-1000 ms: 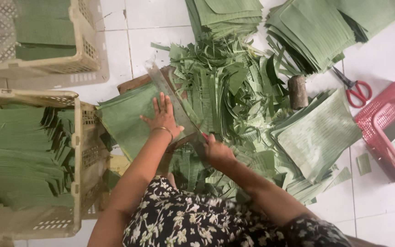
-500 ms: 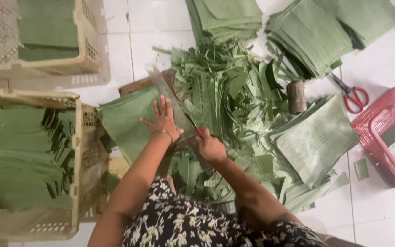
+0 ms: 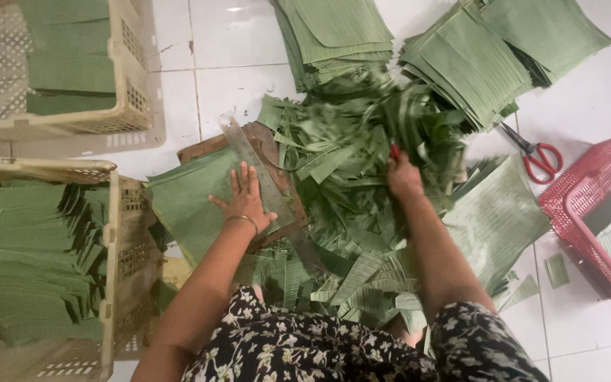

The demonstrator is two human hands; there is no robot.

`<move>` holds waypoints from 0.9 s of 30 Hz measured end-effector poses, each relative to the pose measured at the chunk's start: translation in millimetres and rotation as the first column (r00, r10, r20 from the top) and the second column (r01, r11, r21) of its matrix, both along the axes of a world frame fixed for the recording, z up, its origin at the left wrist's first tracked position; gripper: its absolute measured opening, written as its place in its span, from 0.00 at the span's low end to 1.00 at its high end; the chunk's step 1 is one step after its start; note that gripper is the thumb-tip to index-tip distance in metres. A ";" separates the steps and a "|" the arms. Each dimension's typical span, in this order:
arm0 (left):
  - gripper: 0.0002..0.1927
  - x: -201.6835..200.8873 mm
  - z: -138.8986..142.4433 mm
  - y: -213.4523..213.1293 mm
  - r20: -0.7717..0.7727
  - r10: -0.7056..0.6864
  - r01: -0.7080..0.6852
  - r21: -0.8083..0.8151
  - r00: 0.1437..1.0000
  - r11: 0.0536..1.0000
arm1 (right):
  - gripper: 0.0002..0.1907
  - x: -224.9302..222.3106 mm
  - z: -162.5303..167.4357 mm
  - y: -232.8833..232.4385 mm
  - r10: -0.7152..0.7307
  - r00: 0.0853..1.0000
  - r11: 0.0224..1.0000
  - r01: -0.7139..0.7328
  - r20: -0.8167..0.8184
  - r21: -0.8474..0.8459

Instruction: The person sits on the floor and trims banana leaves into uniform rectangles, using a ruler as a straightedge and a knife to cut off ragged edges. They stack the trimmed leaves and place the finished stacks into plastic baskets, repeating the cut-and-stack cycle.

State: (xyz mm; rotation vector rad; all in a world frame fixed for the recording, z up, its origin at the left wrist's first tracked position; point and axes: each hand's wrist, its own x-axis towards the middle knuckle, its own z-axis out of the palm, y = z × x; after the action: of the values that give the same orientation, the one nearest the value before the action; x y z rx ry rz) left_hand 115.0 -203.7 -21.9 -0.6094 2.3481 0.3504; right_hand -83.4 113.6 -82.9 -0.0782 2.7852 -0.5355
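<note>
At the left edge of the tiled floor [image 3: 235, 71], two cream crates [image 3: 125, 212] already hold stacked cut banana leaves; more squared stacks [image 3: 475, 64] lie at the top edge. Left hand [image 3: 245, 201] lies flat and open, fingers spread, pinning the leaf sheet [image 3: 185, 201] and the clear ruler [image 3: 263, 180] on the brown board [image 3: 206, 150]. Right hand [image 3: 403, 177] is closed on a red-handled tool, blade unseen, amid the trimmings [image 3: 348, 184]; red scissors [image 3: 537, 157] and red basket [image 3: 588, 205] sit right, so trimming appears well along, unfinished.
</note>
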 end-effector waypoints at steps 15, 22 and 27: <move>0.71 12.2 -34.1 -9.9 -0.230 0.016 0.003 0.082 0.973 0.997 | 0.29 222.7 -11.6 -123.0 0.323 0.895 0.791 -0.434 -0.309 -0.431; 0.73 21.4 -53.6 -17.1 -0.365 0.013 0.055 0.176 0.931 0.983 | 0.23 140.0 13.4 -91.6 0.154 0.694 0.970 -0.240 -0.704 -0.024; 0.77 29.1 -60.6 -16.7 -0.478 0.062 0.039 0.199 0.876 0.979 | 0.21 131.3 11.3 -171.2 0.162 0.987 0.788 -0.128 0.001 -0.602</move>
State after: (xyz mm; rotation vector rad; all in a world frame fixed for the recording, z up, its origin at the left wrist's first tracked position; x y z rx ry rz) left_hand 144.1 -220.4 -82.6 -0.4742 2.7313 0.8207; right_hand 47.9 -57.7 -71.6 -0.4059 2.4150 -1.3379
